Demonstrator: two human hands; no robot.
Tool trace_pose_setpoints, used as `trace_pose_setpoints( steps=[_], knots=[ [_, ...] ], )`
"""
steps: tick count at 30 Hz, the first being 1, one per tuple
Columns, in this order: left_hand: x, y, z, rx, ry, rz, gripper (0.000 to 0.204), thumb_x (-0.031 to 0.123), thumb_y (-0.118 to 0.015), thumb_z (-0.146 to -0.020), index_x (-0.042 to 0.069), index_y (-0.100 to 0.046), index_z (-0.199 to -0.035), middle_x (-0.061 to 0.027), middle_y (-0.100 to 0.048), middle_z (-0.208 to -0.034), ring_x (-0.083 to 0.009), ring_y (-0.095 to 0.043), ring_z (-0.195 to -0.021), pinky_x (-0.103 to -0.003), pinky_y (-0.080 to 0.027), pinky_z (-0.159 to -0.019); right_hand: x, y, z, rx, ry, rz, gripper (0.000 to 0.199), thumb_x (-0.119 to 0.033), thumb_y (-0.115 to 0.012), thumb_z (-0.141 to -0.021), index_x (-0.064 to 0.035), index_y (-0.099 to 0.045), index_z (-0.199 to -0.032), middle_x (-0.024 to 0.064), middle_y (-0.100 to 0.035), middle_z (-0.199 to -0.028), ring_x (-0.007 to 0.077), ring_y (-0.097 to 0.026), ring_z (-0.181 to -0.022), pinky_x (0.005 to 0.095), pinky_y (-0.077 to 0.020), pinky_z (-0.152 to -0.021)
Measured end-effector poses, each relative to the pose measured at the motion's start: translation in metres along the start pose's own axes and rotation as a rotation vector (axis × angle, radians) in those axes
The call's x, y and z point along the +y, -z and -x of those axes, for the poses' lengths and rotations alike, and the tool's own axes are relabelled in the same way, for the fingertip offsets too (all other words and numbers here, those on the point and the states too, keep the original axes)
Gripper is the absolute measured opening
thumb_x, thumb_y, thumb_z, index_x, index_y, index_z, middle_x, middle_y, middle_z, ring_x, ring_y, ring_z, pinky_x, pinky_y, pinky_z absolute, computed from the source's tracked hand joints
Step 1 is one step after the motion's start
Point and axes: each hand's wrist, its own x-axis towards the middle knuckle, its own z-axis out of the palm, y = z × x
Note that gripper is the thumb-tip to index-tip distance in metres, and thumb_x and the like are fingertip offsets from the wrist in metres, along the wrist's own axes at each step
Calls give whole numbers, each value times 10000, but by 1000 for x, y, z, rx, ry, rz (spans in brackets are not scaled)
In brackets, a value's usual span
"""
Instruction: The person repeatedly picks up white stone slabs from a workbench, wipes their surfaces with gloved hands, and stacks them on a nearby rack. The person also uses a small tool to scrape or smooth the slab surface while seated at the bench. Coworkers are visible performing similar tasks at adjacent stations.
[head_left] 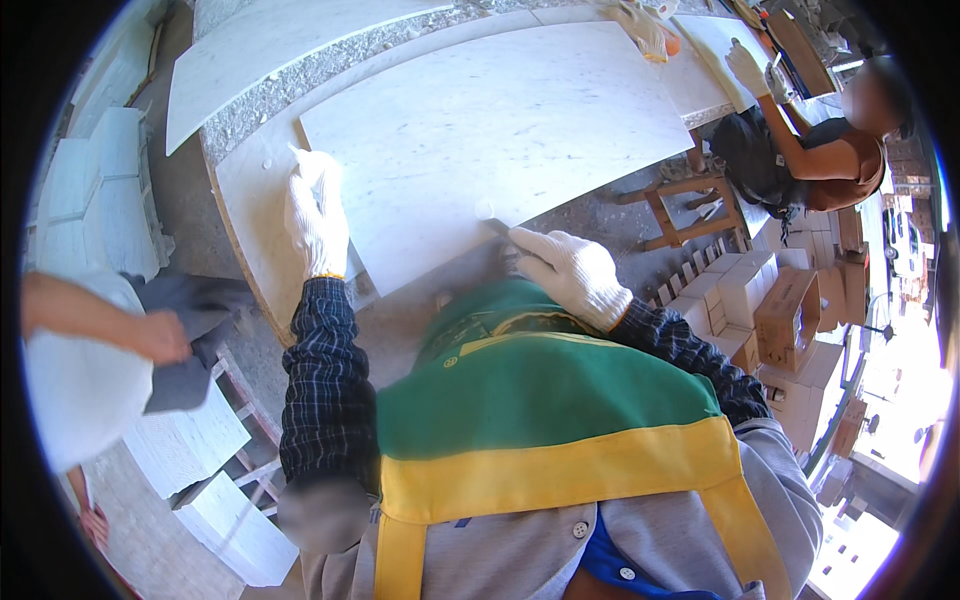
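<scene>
Head view: small dark piece (497, 228) is held by right grip (578, 270) at slab (490, 130); left grip (318, 212) unclear; open carton (775, 328) is seen.

Daylight floods in from the right, and the workshop's open side (920, 400) is burning out to white! Bright, even light washes the marble slab (480, 120), veins pale but readable, while the floor (385, 335) below its near edge sits in shade. Fisheye curvature bends the outer edges into a black rim, fringed blue-violet, and a smeared blur masks the co-worker's head (876, 97).
</scene>
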Motion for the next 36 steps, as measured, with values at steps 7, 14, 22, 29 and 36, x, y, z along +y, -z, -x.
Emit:
trace_pose_setpoints(
  steps=[7,14,22,29,36],
  knots=[
    [6,2,1,-22,-100,-140,236,136,-656,-1030,3,-623,-1222,-90,-660,-1118,-186,-608,-1051,-340,-485,-950,1,-4,-17,73,34,-13,371,-237,-676,-940,-106,-695,-1287,167,-730,-952,344,-715,-857,428,-574,-759],
    [1,0,-1,-11,-15,-128,232,124,-652,-1029,1,-621,-1223,-78,-656,-1128,-175,-606,-1057,-336,-487,-949,4,-1,-10,-13,9,20,384,-272,-638,-965,-116,-669,-1314,173,-721,-964,353,-707,-879,446,-566,-783],
    [6,2,1,-20,-57,-74,207,116,-642,-1030,2,-619,-1201,-62,-635,-1087,-162,-590,-1022,-322,-481,-942,8,-4,4,12,40,-2,372,-255,-655,-957,-121,-665,-1304,160,-701,-910,353,-697,-841,459,-559,-747],
    [19,1,23,-187,-80,151,137,114,-659,-1020,13,-605,-1095,-75,-627,-1082,-151,-582,-1029,-326,-489,-924,14,-10,-15,83,92,-35,369,-251,-656,-955,-135,-666,-1305,149,-698,-905,346,-698,-842,456,-559,-746],
    [70,9,41,-593,-283,-315,211,133,-741,-947,14,-673,-1107,-119,-714,-1056,-216,-661,-1003,-356,-524,-853,20,-4,-5,12,69,-11,358,-233,-679,-937,-156,-690,-1286,137,-695,-875,334,-696,-776,447,-565,-686]
  ],
)
